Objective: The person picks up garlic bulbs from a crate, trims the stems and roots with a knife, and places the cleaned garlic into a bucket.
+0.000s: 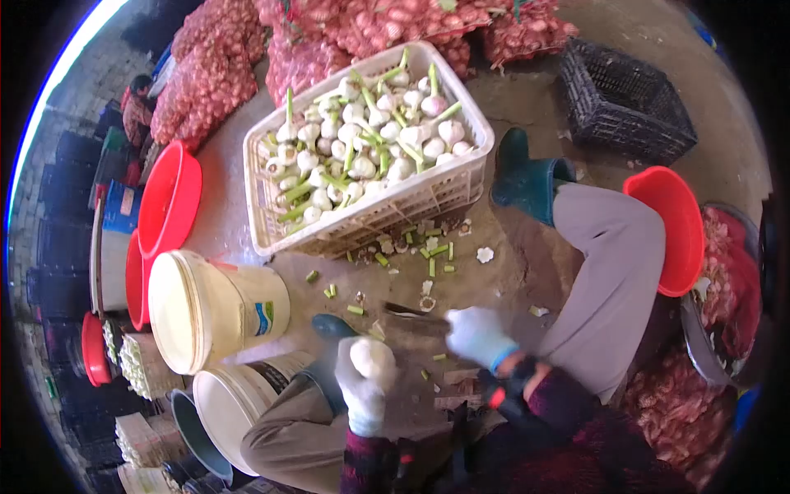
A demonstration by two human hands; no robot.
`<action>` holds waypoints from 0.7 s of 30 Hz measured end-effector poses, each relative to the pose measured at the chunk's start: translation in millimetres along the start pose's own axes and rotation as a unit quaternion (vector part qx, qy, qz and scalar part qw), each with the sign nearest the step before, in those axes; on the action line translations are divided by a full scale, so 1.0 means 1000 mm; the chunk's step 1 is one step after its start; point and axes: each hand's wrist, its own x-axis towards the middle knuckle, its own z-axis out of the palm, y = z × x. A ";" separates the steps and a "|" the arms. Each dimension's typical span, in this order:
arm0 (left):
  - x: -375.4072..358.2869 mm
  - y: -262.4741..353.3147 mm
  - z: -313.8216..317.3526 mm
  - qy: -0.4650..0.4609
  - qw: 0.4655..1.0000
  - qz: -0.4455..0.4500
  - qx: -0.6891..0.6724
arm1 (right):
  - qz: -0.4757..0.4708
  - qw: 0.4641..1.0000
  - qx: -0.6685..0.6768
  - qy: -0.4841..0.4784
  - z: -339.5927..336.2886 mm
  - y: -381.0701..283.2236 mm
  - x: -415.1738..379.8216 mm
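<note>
My left hand (362,405), in a pale glove, is wrapped round a white garlic bulb (372,360) held over the floor between my legs. Gripped in my right hand (479,336), gloved in white and light blue, is a dark-bladed knife (415,317) pointing left toward the bulb. A gap shows between blade and bulb; the handle is hidden in my fist. Beyond both hands stands a white plastic crate (378,198) full of garlic bulbs (362,167) with green stems. Cut stem pieces (432,267) and skin scraps lie on the ground before it.
Pale buckets (218,309) and red basins (170,202) stand at left. A black crate (625,107) and another red basin (671,230) are at right. Red mesh bags (395,29) of bulbs line the back. A person (138,111) is far left.
</note>
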 end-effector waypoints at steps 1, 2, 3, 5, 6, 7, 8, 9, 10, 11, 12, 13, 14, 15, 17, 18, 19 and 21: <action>-0.006 0.011 -0.004 -0.019 0.995 0.015 0.100 | 0.091 0.992 -0.059 -0.070 0.004 0.009 -0.002; -0.006 0.016 -0.002 0.002 0.990 0.043 0.133 | 0.111 0.992 -0.015 -0.050 0.000 0.009 0.000; 0.002 0.015 0.001 0.008 0.991 0.061 0.119 | 0.100 0.994 -0.032 -0.039 -0.020 0.002 0.007; 0.008 0.009 0.001 0.023 0.991 0.041 -0.128 | 0.149 0.984 0.089 0.044 -0.036 -0.021 -0.004; 0.013 0.009 -0.001 0.022 0.994 0.029 -0.104 | 0.159 0.978 0.134 0.029 -0.034 -0.021 -0.007; 0.015 0.005 -0.001 0.029 0.994 0.026 -0.101 | 0.156 0.978 0.136 0.022 -0.030 -0.023 -0.011; 0.020 0.000 0.001 0.059 0.995 0.025 -0.072 | 0.176 0.970 0.165 0.027 -0.028 -0.026 -0.014; 0.024 -0.006 0.001 0.088 0.995 0.022 -0.040 | 0.198 0.960 0.195 0.031 -0.022 -0.028 -0.018; 0.027 -0.011 -0.003 0.093 0.995 0.005 -0.048 | 0.184 0.950 0.243 0.067 -0.007 -0.028 -0.020; 0.031 -0.021 -0.004 0.090 0.995 -0.004 -0.043 | 0.193 0.947 0.247 0.064 -0.007 -0.035 -0.020; 0.035 -0.032 -0.002 0.078 0.982 0.004 -0.174 | 0.168 0.917 0.344 0.110 -0.013 -0.047 -0.018; 0.038 -0.041 0.001 0.067 0.950 0.012 -0.303 | 0.141 0.876 0.435 0.156 -0.019 -0.057 -0.017; 0.037 -0.037 0.015 0.105 0.940 0.000 -0.323 | 0.098 0.855 0.467 0.201 -0.022 -0.063 -0.014; 0.037 -0.037 0.022 0.106 0.940 -0.005 -0.325 | 0.070 0.831 0.504 0.227 -0.031 -0.074 -0.014; 0.029 -0.037 0.029 0.116 0.900 -0.104 -0.408 | 0.086 0.874 0.457 0.142 -0.018 -0.072 -0.013; 0.028 -0.042 0.027 0.025 0.915 -0.078 -0.395 | 0.153 0.902 0.400 0.049 -0.002 -0.062 -0.011; 0.030 -0.046 0.026 -0.037 0.893 -0.011 -0.448 | 0.210 0.917 0.336 -0.041 0.019 -0.047 -0.009; 0.032 -0.036 0.013 0.054 0.891 0.030 -0.450 | 0.247 0.871 0.420 -0.056 0.060 -0.021 -0.014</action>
